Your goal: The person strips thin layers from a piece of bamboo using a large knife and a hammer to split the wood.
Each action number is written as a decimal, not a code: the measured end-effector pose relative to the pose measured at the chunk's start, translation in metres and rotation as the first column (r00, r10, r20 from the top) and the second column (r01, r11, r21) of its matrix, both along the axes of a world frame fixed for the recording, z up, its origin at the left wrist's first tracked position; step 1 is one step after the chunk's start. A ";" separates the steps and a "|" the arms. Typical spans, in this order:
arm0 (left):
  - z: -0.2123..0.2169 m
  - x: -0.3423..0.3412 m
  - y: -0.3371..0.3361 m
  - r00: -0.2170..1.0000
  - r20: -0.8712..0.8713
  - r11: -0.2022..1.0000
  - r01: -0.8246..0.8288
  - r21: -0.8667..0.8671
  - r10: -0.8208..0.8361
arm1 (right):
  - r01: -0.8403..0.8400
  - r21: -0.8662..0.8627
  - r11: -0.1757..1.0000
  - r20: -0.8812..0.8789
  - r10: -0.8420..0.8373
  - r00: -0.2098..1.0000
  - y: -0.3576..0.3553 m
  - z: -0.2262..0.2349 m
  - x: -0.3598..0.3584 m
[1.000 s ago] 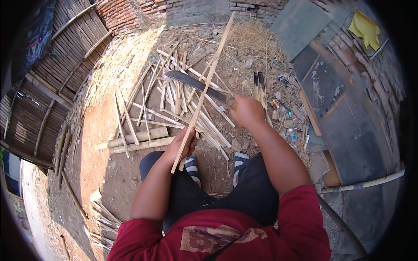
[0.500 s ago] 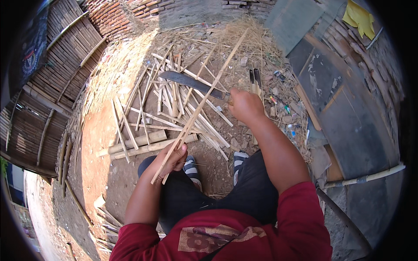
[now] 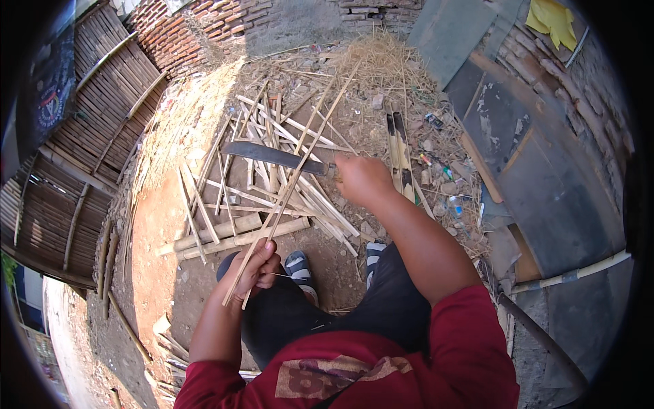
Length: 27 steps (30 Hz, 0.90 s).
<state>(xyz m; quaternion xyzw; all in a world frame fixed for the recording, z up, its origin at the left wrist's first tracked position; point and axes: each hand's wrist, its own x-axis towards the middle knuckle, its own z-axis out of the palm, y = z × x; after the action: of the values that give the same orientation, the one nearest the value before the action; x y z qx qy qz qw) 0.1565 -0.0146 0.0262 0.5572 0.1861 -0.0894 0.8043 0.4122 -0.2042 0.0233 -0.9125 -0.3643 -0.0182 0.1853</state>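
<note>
1. The bare reddish-brown dirt ground (image 3: 153,232) carries everything here; it is dusty and uneven, sunlit on the left.
2. A loose heap of pale split bamboo strips (image 3: 272,170) lies criss-crossed on it, in the middle.
3. Two thicker round bamboo poles (image 3: 238,235) lie side by side at the near edge of the heap.
4. A pair of dark, blackened split bamboo halves (image 3: 398,146) lies just right of the heap.
5. A mound of dry yellow straw (image 3: 385,65) sits at the far side.
6. Small stones and bits of coloured litter (image 3: 443,184) are scattered to the right.
7. Flat grey boards (image 3: 545,198) rest on the ground at the far right.
</note>
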 end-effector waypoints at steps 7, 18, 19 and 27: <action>0.003 -0.030 0.015 0.996 -0.086 0.999 0.035 0.024 -0.033 | 0.034 -0.007 0.999 0.001 -0.034 0.999 -0.008 -0.001 0.010; -0.006 -0.052 0.017 0.994 -0.103 0.999 0.025 -0.048 -0.030 | -0.093 0.087 0.992 0.002 0.094 0.996 0.005 -0.023 -0.002; -0.007 -0.054 0.017 0.995 -0.097 0.998 0.010 -0.066 -0.016 | -0.078 0.052 0.996 0.050 0.075 0.996 0.007 -0.020 -0.003; -0.010 -0.059 0.017 0.997 -0.078 0.996 0.008 -0.092 -0.015 | -0.016 0.036 0.999 0.029 0.014 0.999 0.016 -0.014 0.006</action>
<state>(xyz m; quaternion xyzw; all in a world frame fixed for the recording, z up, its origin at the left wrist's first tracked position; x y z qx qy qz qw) 0.0970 0.0028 0.0166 0.5168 0.2100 -0.1242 0.8206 0.4187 -0.1883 0.0096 -0.9059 -0.3734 -0.0364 0.1966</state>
